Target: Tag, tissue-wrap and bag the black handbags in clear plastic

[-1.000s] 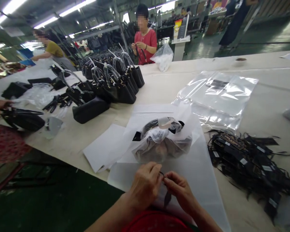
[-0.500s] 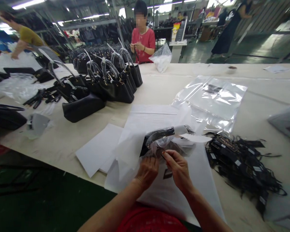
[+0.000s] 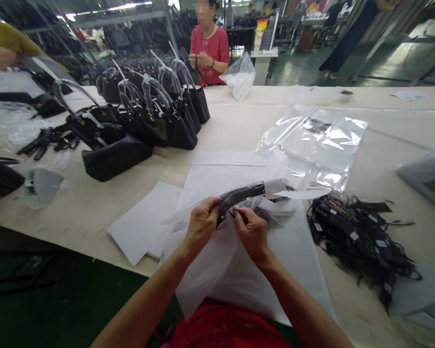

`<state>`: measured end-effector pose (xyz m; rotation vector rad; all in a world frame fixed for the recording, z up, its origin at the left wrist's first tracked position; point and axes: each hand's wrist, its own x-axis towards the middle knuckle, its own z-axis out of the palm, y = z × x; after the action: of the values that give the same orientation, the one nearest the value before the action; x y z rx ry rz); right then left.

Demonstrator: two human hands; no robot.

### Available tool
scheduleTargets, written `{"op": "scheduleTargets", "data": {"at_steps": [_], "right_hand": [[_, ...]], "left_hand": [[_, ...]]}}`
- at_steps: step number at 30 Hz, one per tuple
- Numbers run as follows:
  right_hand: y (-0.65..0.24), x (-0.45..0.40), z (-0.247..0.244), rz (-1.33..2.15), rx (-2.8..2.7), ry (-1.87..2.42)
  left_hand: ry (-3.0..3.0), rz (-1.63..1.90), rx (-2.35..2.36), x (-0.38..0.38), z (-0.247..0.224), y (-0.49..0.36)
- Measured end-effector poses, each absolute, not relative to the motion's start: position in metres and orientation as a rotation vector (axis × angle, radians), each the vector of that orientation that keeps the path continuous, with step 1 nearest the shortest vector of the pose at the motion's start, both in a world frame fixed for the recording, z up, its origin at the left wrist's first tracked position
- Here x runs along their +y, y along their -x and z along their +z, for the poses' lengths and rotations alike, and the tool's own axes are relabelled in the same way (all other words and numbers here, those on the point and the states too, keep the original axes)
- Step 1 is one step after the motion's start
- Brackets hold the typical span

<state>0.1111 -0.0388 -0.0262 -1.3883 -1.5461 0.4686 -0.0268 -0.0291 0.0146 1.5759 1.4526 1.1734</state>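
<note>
In front of me a black handbag handle point(image 3: 243, 193) wrapped in clear plastic arches over white tissue paper point(image 3: 217, 263), which hides most of the bag beneath. My left hand point(image 3: 203, 221) is closed at the left end of this handle, thumb and fingers pressed together around its base. Close beside it, my right hand point(image 3: 252, 231) pinches a thin dark piece, apparently a cord, near the handle's foot. Its far end is hidden between the hands. A white wrap point(image 3: 274, 185) covers the right part of the handle.
Black handbags point(image 3: 166, 128) stand in rows at the left. White sheets point(image 3: 141, 220) lie left of the tissue. Clear plastic bags point(image 3: 319, 140) are spread behind, and a heap of black tags with cords point(image 3: 355, 237) lies at right. A person in red point(image 3: 212, 50) stands across the table.
My left hand has moved up and left to the handle's end. My right hand has shifted slightly up and left. A tissue sheet now hangs down over the table's front edge.
</note>
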Motion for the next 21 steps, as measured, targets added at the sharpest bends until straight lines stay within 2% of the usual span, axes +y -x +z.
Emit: {"op": "scheduleTargets", "data": {"at_steps": [6,12,17,21], "right_hand": [[-0.109,-0.037,-0.021,0.268,-1.662,1.349],[-0.11,-0.032,-0.016,0.15,-1.799,1.336],[-0.112,-0.031,-0.012,0.257,-1.849,1.313],[-0.115,-0.032,-0.008,0.441,-1.857,1.372]], "left_hand": [[-1.373,0.97,1.325,-0.012,0.028,0.034],[-1.519,0.759,1.296,-0.003,0.031,0.037],[-1.908,0.662,1.483,-0.002,0.025,0.036],[-1.979,0.789,1.518,-0.013,0.023,0.042]]}}
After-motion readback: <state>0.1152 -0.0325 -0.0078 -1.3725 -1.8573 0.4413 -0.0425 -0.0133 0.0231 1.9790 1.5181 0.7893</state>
